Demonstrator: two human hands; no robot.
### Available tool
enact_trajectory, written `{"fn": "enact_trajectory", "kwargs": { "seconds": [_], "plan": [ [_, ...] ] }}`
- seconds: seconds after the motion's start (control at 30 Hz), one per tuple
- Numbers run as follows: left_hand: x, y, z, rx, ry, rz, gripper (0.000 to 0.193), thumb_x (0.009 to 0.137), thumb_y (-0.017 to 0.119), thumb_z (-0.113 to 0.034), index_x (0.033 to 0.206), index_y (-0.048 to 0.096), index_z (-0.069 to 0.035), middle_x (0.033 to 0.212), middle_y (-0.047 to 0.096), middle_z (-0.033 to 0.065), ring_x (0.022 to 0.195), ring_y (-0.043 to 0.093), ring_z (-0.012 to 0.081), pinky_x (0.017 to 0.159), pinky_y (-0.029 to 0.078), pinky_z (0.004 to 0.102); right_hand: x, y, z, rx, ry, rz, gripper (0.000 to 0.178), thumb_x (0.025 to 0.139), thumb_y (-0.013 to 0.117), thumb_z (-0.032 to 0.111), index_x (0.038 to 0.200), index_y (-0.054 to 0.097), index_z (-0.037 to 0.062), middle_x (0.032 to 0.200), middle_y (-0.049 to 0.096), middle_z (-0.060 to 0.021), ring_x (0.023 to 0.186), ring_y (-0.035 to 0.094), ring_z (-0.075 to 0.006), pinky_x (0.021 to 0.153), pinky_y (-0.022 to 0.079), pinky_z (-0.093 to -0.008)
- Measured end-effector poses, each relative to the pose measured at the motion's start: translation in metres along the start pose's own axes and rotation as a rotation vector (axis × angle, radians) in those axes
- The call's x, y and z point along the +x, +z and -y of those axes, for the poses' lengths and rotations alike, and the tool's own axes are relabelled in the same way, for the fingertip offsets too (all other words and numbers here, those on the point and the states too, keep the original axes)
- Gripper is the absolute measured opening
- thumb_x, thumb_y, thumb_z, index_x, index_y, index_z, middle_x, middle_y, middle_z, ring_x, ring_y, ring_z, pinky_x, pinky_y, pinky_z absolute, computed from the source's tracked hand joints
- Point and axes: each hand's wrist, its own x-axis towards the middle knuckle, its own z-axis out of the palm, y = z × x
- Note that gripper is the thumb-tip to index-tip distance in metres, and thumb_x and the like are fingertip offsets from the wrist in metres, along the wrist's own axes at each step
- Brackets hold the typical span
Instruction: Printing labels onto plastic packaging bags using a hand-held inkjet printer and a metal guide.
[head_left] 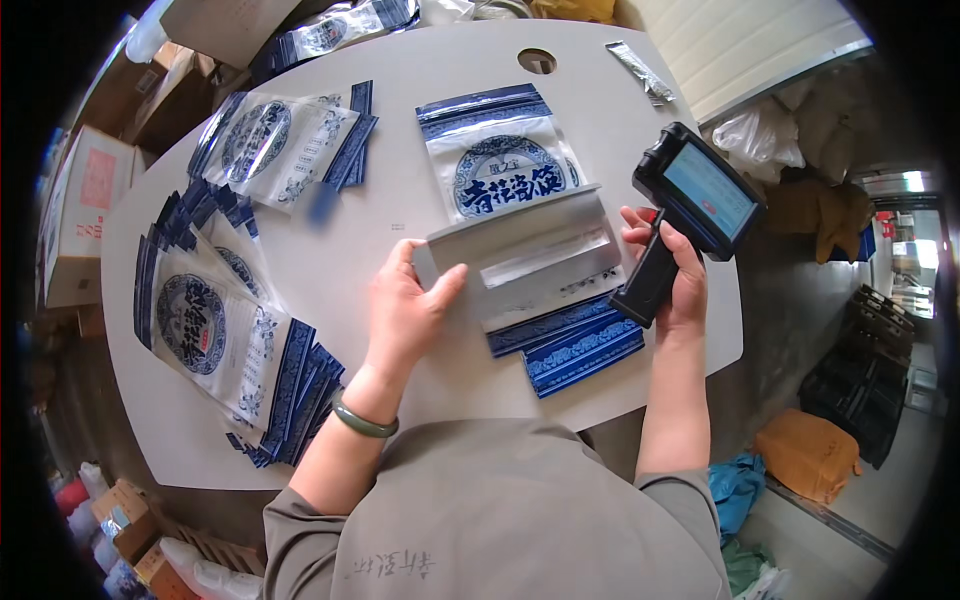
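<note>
A stack of white and blue printed plastic bags (500, 130) lies in the middle of the table. Across it sits a grey metal plate (520, 230) with a long slot, through which a pale bag surface shows. My left hand (405, 305) pinches the plate's left end between thumb and fingers. On the plate's right side, my right hand (680, 275) is wrapped around the grip of a black handheld printer (655, 270). The printer's lit screen faces up, and its body is tilted above the table. Its lower end is close to the plate's right edge; contact there cannot be made out.
More bags of the same kind (200, 325) are fanned out on the left of the white table (400, 160), with another pile (275, 145) behind them. A small silver packet (640, 72) lies far right, near a round cable hole (537, 62). Cardboard boxes (95, 215) stand beyond the left edge.
</note>
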Motion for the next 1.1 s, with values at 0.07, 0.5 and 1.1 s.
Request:
{"fn": "enact_trajectory", "kwargs": {
  "seconds": [0.07, 0.5, 1.1],
  "plan": [
    [-0.001, 0.010, -0.001, 0.067, -0.008, 0.005, 0.030, 0.087, 0.069, -0.006, 0.110, 0.052, 0.002, 0.087, 0.068, 0.0037, 0.076, 0.062, 0.0077, 0.067, 0.050, 0.0220, 0.000, -0.002, -0.001, 0.099, 0.046, 0.020, 0.038, 0.092, 0.056, 0.017, 0.117, 0.052, -0.0117, 0.093, 0.068, -0.0216, 0.123, 0.053, -0.0321, 0.106, 0.041, -0.0386],
    [0.001, 0.017, -0.016, 0.676, 0.157, -0.186, 0.044, 0.085, 0.070, -0.027, 0.115, 0.051, -0.001, 0.090, 0.067, 0.0240, 0.086, 0.065, 0.0420, 0.077, 0.051, 0.0452, 0.003, -0.012, -0.004, 0.091, 0.058, -0.021, 0.040, 0.093, 0.057, 0.019, 0.118, 0.051, -0.0121, 0.092, 0.068, -0.0210, 0.117, 0.057, -0.0313, 0.102, 0.045, -0.0370],
    [0.000, 0.013, -0.019, 0.839, 0.080, -0.183, 0.041, 0.085, 0.068, -0.033, 0.112, 0.051, -0.007, 0.079, 0.067, 0.0175, 0.079, 0.066, 0.0374, 0.070, 0.051, 0.0435, 0.010, -0.001, 0.000, -0.092, 0.054, 0.018, 0.036, 0.090, 0.060, 0.020, 0.113, 0.058, -0.0077, 0.098, 0.068, -0.0188, 0.105, 0.063, -0.0247, 0.099, 0.044, -0.0354]
  ]
}}
